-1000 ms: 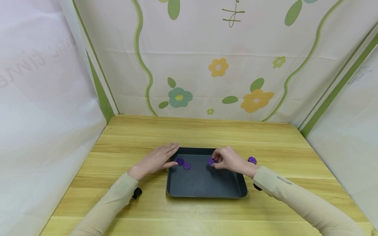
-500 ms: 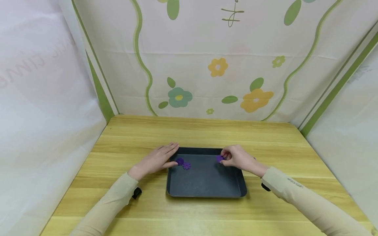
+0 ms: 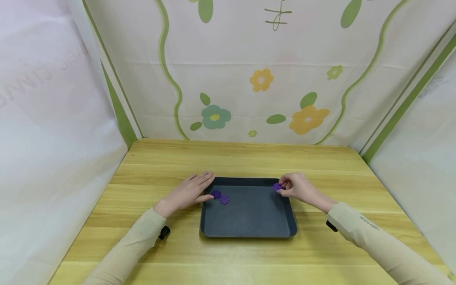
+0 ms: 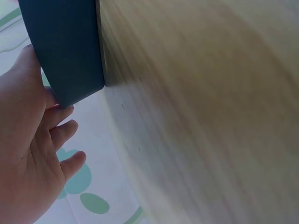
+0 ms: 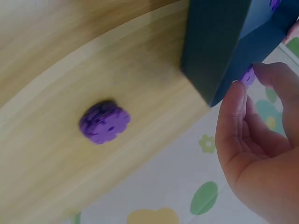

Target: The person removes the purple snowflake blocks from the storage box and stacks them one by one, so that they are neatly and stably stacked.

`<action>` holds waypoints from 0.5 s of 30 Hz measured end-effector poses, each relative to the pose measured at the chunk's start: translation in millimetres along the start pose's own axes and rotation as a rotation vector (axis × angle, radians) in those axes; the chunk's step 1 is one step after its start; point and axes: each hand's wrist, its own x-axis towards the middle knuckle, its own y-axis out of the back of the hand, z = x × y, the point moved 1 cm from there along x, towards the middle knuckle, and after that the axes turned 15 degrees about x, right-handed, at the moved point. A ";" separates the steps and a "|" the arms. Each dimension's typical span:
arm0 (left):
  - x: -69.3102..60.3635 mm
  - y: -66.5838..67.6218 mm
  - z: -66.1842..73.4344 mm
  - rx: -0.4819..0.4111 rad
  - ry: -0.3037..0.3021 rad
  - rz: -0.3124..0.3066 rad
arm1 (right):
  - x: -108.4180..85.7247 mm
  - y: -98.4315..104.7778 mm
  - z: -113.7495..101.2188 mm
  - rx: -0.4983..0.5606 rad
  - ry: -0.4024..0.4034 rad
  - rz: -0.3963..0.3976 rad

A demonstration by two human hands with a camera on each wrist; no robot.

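A dark grey tray [image 3: 249,211] lies on the table. My left hand [image 3: 187,193] rests on its left rim near the back corner, fingers extended, thumb over the edge; in the left wrist view the hand [image 4: 28,135] is against the tray's outer wall [image 4: 65,51]. Two purple notched discs [image 3: 216,194] [image 3: 224,200] lie in the tray beside that thumb. At the back right corner my right hand [image 3: 297,187] pinches a purple disc [image 3: 277,187] between thumb and fingertips. The right wrist view shows this hand [image 5: 261,140] with the disc [image 5: 249,76] beside the tray wall [image 5: 212,51].
In the right wrist view, more purple discs [image 5: 105,122] sit together on the wooden table [image 5: 51,168], outside the tray; my right hand hides them in the head view. A patterned cloth wall [image 3: 228,79] stands behind the table, with cloth sides at left and right.
My right hand has moved right with the pinched disc, from over the tray's middle to its back right corner. The left hand has stayed in place. The disc outside the tray is now hidden from the head view.
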 end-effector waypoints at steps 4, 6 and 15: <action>0.0 0.9 0.0 0.008 -0.003 0.010 | -3.5 5.0 5.8 -0.006 -0.007 0.019; -0.1 1.7 0.2 0.012 -0.004 0.009 | -5.6 7.0 8.0 -0.008 -0.007 0.029; -0.1 2.8 0.6 0.007 -0.009 0.017 | -12.0 13.1 17.6 -0.012 -0.036 0.043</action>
